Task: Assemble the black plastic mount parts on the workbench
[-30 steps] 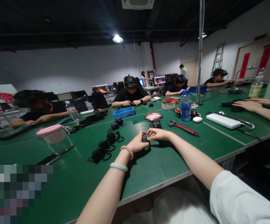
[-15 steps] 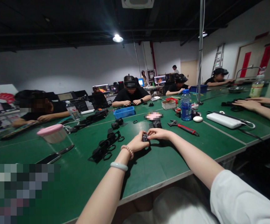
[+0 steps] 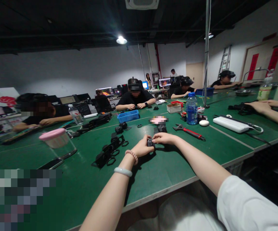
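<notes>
"What has just changed at the hands?"

"Hardly anything. The left hand (image 3: 142, 147) stays around a small black part (image 3: 150, 142), its fingers closed in on it. The right hand (image 3: 165, 138) keeps its fingertips drawn narrow at the part's other side, though I cannot tell whether they grip it or only touch it."

"So the part isn't moving along?"

"Not visibly. It stays between the two hands, just over the worktop (image 3: 167, 173) or resting on it (the fingers hide its underside). I'd judge this to be close, fine handling, with the left hand steadying."

"And the things around it?"

"They keep their places: black assemblies (image 3: 103, 154) and a black ring (image 3: 110, 161) lie to the left, another black assembly (image 3: 162, 128) sits just beyond the right hand, and an adjustable wrench (image 3: 192, 133) lies to the right."

"Nothing else shifts?"

"A co-worker's hand (image 3: 260, 107) at the far right has moved slightly, apart from this work."
</notes>
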Available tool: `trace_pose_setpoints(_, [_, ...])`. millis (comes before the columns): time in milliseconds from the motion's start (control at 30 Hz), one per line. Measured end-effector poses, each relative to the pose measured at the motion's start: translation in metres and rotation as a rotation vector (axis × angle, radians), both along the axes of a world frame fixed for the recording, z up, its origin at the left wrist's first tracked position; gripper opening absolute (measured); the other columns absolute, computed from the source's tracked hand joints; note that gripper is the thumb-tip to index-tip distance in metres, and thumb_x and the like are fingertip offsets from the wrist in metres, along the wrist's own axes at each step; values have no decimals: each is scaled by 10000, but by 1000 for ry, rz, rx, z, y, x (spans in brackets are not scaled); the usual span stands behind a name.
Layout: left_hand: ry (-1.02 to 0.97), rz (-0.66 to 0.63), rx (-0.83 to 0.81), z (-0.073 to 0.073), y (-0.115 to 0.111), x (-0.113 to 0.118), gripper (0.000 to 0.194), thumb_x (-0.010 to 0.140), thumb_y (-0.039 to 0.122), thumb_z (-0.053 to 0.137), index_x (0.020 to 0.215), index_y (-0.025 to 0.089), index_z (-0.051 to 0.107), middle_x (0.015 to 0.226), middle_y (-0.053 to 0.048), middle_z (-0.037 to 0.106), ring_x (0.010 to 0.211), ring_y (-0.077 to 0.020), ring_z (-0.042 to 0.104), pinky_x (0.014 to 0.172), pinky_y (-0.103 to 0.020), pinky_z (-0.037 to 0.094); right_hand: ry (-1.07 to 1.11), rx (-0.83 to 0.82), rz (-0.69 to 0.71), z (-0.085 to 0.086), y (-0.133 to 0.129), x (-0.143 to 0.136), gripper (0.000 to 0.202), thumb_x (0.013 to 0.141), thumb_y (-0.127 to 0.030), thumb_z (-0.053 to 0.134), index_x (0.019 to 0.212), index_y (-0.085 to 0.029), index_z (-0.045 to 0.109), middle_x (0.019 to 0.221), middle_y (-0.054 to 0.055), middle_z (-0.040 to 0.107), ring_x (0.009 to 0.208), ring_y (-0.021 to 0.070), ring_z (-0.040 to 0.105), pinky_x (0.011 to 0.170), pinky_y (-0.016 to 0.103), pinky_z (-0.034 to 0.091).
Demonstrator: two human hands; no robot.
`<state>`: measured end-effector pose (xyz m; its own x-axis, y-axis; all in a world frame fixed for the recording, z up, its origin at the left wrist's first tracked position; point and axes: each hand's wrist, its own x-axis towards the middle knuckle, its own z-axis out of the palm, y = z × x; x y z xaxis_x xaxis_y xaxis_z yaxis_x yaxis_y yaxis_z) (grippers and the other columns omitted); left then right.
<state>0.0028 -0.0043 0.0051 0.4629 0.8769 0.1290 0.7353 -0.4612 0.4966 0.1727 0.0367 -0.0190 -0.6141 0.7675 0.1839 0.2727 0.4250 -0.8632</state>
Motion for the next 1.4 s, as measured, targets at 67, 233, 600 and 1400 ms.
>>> trace_pose_setpoints(67, [-2, 2, 3, 0, 0, 0, 514, 575, 312, 525, 1037, 153, 366, 781, -23, 512, 668, -151, 492, 580, -251, 389, 0, 1, -1, -1, 1, 0, 284, 676, -365, 534, 819, -120, 549, 655, -6, 498, 560, 73, 410, 506, 193, 313])
trace_pose_setpoints(233, [-11, 8, 3, 0, 0, 0, 529, 563, 314, 531, 1040, 150, 373, 786, -25, 517, 669, -153, 495, 577, -252, 391, 16, -12, 9, -2, 1, -1, 283, 681, -368, 532, 824, -124, 534, 669, 0, 498, 582, 80, 431, 525, 199, 334])
trace_pose_setpoints(600, [-28, 24, 6, -1, 1, 0, 575, 542, 355, 558, 1050, 148, 386, 847, -37, 532, 727, -174, 510, 615, -272, 402, 97, -5, 88, -5, 2, 4, 537, 497, -273, 700, 955, -197, 431, 948, 25, 423, 756, 99, 477, 667, 241, 415])
trace_pose_setpoints(1400, [-18, 37, 10, 4, -5, 4, 532, 547, 325, 536, 1027, 139, 401, 791, -25, 528, 694, -166, 502, 605, -271, 396, 72, 39, 83, -7, 6, 3, 412, 559, -285, 661, 906, -178, 466, 886, 11, 458, 736, 92, 485, 681, 232, 411])
